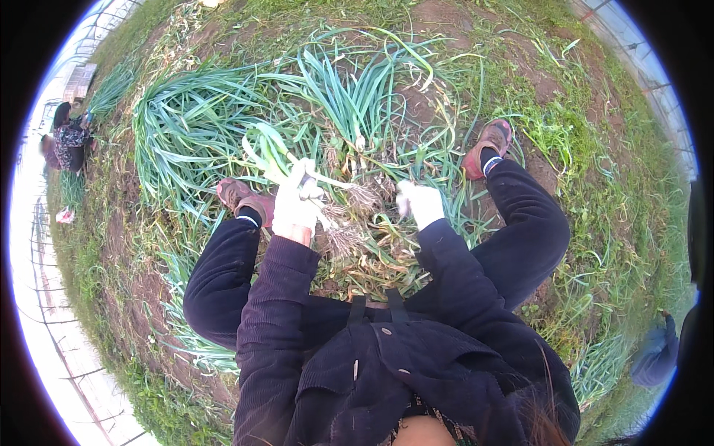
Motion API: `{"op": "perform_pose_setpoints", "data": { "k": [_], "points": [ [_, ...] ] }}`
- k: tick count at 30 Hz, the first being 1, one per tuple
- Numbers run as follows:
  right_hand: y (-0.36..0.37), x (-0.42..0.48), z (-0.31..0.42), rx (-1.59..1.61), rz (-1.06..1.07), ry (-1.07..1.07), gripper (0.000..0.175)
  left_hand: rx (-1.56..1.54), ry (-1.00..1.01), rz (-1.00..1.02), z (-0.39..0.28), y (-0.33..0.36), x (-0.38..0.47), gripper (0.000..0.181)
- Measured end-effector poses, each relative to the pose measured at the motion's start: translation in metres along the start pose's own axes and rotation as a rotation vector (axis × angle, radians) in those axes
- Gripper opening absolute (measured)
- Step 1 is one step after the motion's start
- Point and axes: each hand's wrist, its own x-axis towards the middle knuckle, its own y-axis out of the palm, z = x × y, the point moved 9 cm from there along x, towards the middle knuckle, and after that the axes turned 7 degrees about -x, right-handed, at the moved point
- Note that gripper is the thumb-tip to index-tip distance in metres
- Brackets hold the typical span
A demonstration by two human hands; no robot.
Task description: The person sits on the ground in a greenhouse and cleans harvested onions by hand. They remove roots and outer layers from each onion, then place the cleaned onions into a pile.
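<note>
My left hand [295,198], in a white glove, is closed around a few leek-like plants [266,146]. Their green leaves stick out beyond the fingers, and their stringy roots [341,235] point right, towards the middle. Across from these roots is my right hand [422,204], also gloved in white; its fingers are blurred, so whether they hold anything is unclear. On the ground just beyond both hands lies a loose bunch of the same plants [357,103], pale stem ends towards me. A larger heap of long green leaves [184,122] spreads to the left.
My shoes [488,148] rest on either side of the work. Dry leaf scraps [374,267] litter the ground between my legs. Two people [70,136] are far left near a greenhouse wall; another person [655,351] is at the lower right. More cut greens [602,368] lie behind me.
</note>
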Motion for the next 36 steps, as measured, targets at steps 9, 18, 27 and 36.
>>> {"op": "perform_pose_setpoints", "data": {
  "k": [9,18,27,36],
  "points": [
    [0.047,-0.023,0.044,-0.924,0.165,-0.412,0.023,-0.011,-0.048,-0.011,0.010,-0.001,-0.006,0.016],
    [0.091,-0.063,0.093,-0.533,0.254,-0.383,0.024,0.093,-0.071,0.019,0.025,-0.010,0.001,0.018],
    [0.098,-0.069,0.010,-0.876,0.322,-0.242,0.020,0.218,-0.065,0.110,0.012,0.015,-0.005,0.021],
    [0.105,-0.062,-0.006,-1.238,0.306,-0.777,0.029,0.534,-0.070,0.456,-0.064,0.229,-0.039,0.033]
  ]
}}
